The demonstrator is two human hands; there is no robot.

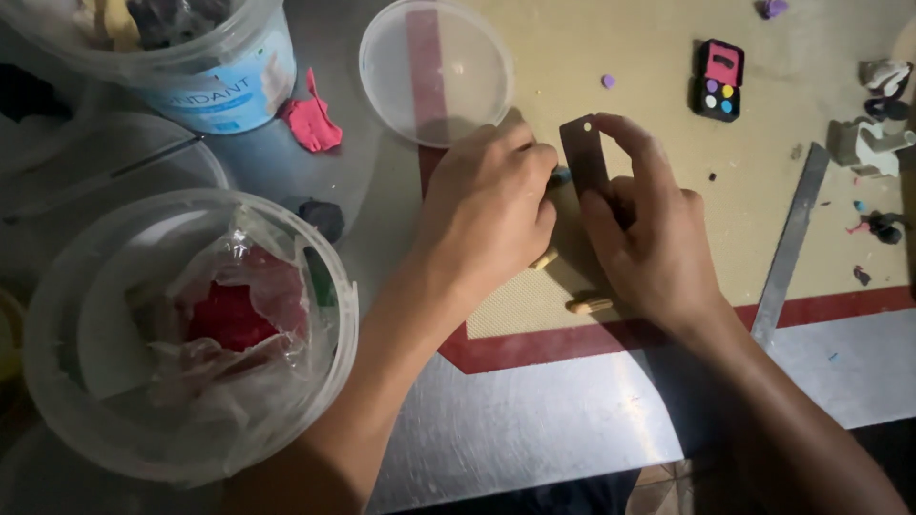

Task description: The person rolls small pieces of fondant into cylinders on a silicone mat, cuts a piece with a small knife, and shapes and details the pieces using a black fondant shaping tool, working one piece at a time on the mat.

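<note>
A thin dark rectangular blade (584, 154) with a small hole near its top is pinched upright-ish in the right hand (649, 229), thumb on one face and index finger curled over the top edge, so that hand is closed around it. The left hand (487, 205) is curled into a loose fist right beside the blade, and a tiny bluish piece (560, 175) is pressed between its fingertips and the blade's edge; how much of that piece is actually gripped can't really be made out. Everything is being done over a tan baking mat (611, 57) with a dark red border, laid on a metal table (534, 429). Two little beige lumps are seen on the mat, one (544, 258) tucked just under the left hand and one (589, 304) near the base of the right hand. A long metal ruler (790, 243) is laid diagonally to the right of the right hand. Further up the mat a small black slab with coloured dots and a pink top (718, 79) is found, well apart from the hands, plus a clear round lid (436, 72) just above the left hand. On the left, a clear tub (191, 334) holding crumpled plastic wrap around something red is parked, and a pink scrap (312, 120) is left near a labelled tub (205, 57) at the top.
</note>
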